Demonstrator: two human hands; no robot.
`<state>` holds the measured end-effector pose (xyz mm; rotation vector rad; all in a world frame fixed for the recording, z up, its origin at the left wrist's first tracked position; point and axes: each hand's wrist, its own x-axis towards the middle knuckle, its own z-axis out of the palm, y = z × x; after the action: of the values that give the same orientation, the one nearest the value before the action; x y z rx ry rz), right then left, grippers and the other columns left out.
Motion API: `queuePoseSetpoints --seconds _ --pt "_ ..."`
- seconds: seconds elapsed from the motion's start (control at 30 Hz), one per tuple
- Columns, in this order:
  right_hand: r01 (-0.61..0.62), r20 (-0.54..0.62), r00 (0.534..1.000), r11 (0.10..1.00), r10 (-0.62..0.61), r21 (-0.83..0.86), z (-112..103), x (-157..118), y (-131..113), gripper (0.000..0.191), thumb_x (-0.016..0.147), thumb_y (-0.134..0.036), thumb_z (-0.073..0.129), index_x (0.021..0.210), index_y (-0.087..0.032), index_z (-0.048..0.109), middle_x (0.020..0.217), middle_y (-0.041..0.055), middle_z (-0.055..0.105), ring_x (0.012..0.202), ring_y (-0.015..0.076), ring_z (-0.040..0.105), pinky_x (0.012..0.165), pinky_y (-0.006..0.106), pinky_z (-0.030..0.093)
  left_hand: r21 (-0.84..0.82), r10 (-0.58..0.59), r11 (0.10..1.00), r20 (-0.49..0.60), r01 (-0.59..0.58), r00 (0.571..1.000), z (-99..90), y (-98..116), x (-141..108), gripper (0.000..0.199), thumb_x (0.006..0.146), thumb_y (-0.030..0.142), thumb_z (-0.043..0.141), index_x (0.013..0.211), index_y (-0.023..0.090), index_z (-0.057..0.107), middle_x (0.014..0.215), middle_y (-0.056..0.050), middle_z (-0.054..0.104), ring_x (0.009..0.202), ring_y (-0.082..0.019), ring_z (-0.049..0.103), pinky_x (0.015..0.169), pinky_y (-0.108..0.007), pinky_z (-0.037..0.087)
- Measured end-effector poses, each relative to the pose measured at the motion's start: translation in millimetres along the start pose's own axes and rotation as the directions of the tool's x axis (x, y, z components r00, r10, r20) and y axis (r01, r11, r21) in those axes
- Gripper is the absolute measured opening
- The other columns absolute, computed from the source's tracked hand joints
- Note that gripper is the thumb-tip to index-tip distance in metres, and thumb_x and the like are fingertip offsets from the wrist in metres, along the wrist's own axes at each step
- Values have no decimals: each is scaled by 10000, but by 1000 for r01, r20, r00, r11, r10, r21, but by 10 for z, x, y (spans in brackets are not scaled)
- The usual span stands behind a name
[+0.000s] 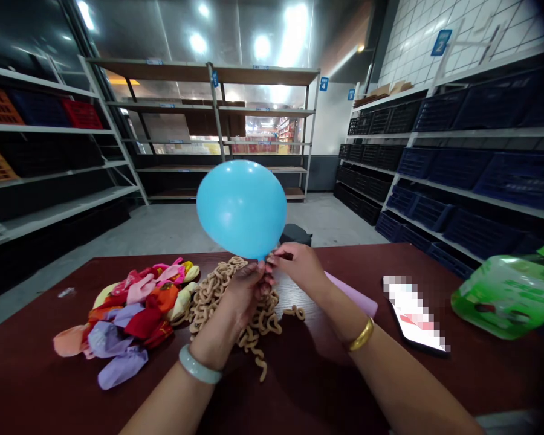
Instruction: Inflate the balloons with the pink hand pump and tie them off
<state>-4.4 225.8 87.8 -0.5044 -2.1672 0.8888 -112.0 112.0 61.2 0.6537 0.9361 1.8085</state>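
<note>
An inflated blue balloon [242, 208] stands above the table, its neck pointing down. The fingers of my left hand [249, 287] are closed round the neck from below. My right hand [297, 263] pinches at the neck from the right, thumb and forefinger together; the exact bit it holds is hidden. Beneath my left hand lies a heap of tan, curly rubber-like loops [213, 290], with a small loose piece [294, 312] to its right. Several limp balloons [136, 308] in red, orange, pink, purple and yellow form a pile on the left.
On the dark red table [335, 374] are a purple cylinder [353, 294] behind my right forearm, a phone [417, 320] and a green jug [508, 293] at the right. A dark stool [295, 233] is behind the table. Shelves [263, 75] with crates stand around.
</note>
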Motion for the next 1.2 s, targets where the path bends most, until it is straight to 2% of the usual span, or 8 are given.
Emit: queuePoseSetpoints --seconds 0.27,0.5,0.77,0.9,0.97,1.03,1.1,1.2 --pt "0 -134 991 1000 0 3 -126 -2 62 192 866 -341 532 762 -202 613 626 -15 599 571 126 534 553 237 368 -36 -112 993 8 113 994 -21 79 -15 179 757 268 689 746 154 552 672 6 549 459 -47 421 366 -142 234" --pt "-146 67 989 870 129 472 -58 -15 30 216 854 -407 534 777 -206 535 599 -52 541 437 85 484 438 210 385 -72 -114 992 -81 108 990 -87 28 54 299 706 295 739 785 180 475 588 69 446 390 -25 306 352 -138 179" --pt "-152 100 988 797 115 584 -43 -28 -72 180 800 -359 619 791 -197 541 705 -2 645 535 121 591 455 228 442 194 -39 979 -98 58 994 -57 -179 105 370 684 446 731 726 167 491 530 68 415 377 -33 294 366 -172 193" --pt "-37 116 993 812 -38 582 -7 -44 -101 158 812 -342 627 894 -209 602 895 30 684 812 165 664 716 308 536 250 -35 967 -84 55 996 12 -321 117 356 707 428 685 654 183 434 467 84 342 344 -31 227 359 -183 129" --pt "82 157 967 829 -201 553 0 -64 -146 239 839 -329 614 1055 -228 618 1116 56 656 1043 184 619 902 350 493 220 -25 975 -96 46 995 57 -334 96 331 696 379 685 648 183 422 466 90 318 351 -30 214 363 -180 121" --pt "168 173 936 822 -306 545 -17 -92 -202 324 863 -332 598 1175 -243 590 1238 65 606 1152 187 562 965 359 458 158 -25 987 -90 39 996 101 -282 65 308 689 348 688 670 180 431 483 94 315 366 -27 206 371 -173 121" --pt "194 117 947 824 -298 532 -57 -119 -239 302 880 -363 581 1149 -229 605 1174 70 637 1078 182 601 899 335 494 100 -32 994 -61 38 998 139 -169 31 291 709 332 681 692 177 435 510 90 328 383 -26 216 380 -166 130" --pt "134 -16 990 889 -142 438 -110 -129 -196 286 911 -439 516 872 -191 654 804 40 676 699 141 639 655 265 513 46 -39 998 -22 40 999 195 52 -17 255 733 286 669 705 170 444 534 83 337 397 -24 233 383 -160 132"
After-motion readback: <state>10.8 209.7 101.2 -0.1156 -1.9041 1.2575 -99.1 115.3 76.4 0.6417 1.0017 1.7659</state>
